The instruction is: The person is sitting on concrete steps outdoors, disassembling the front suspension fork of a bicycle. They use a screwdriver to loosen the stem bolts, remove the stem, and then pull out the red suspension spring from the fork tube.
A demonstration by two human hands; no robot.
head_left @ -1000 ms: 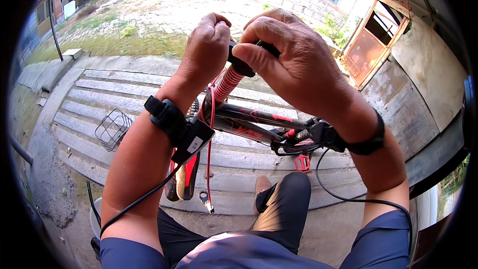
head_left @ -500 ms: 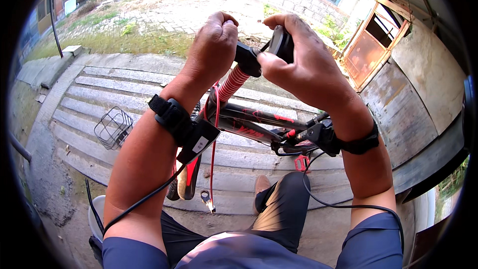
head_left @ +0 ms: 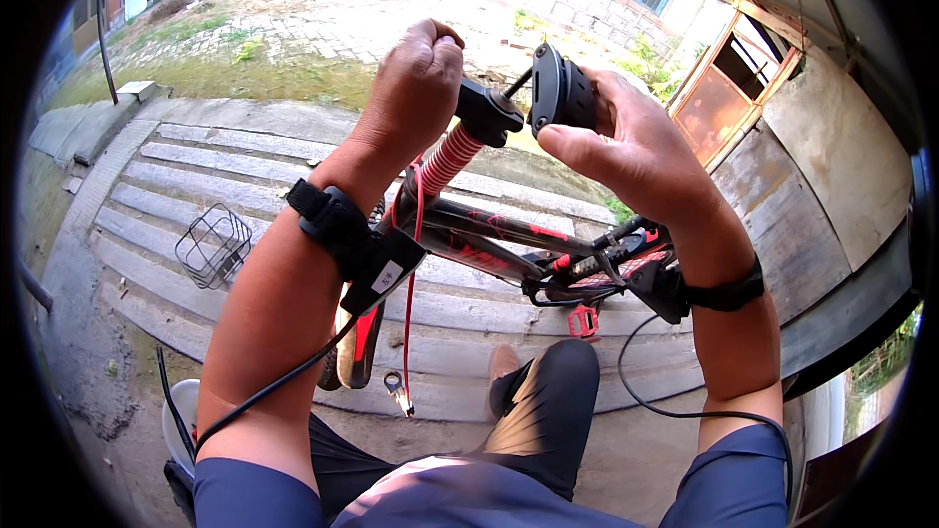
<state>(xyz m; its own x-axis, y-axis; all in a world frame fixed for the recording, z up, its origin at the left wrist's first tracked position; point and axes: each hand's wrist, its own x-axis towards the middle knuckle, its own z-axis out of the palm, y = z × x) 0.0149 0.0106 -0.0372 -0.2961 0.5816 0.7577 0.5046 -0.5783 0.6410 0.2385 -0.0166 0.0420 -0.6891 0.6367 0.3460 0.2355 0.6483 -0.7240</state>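
A black-and-red bicycle frame (head_left: 489, 225) stands in front of me, with a black stem (head_left: 491, 115) on top of a red-striped steering column (head_left: 450, 158). My left hand (head_left: 419, 78) is closed round the far end of the stem; its fingertips are hidden. My right hand (head_left: 646, 142) grips a black folding multi-tool (head_left: 561, 93) from the right, thumb below and fingers behind it. One thin dark key of the tool reaches down to the stem's top. A red cable (head_left: 409, 323) hangs from the frame, with a small metal-and-black part (head_left: 397, 391) at its lower end.
A wire basket (head_left: 213, 246) lies on the slatted concrete to the left. A red pedal (head_left: 584, 323) sits near my knee. Weathered boards (head_left: 782, 176) and a rusty framed door (head_left: 729, 88) stand on the right. Black cords run from both wrist straps.
My right hand has shifted right and opened its thumb somewhat. The multi-tool has swung upright, showing its flat side and key. My left hand stays on the stem.
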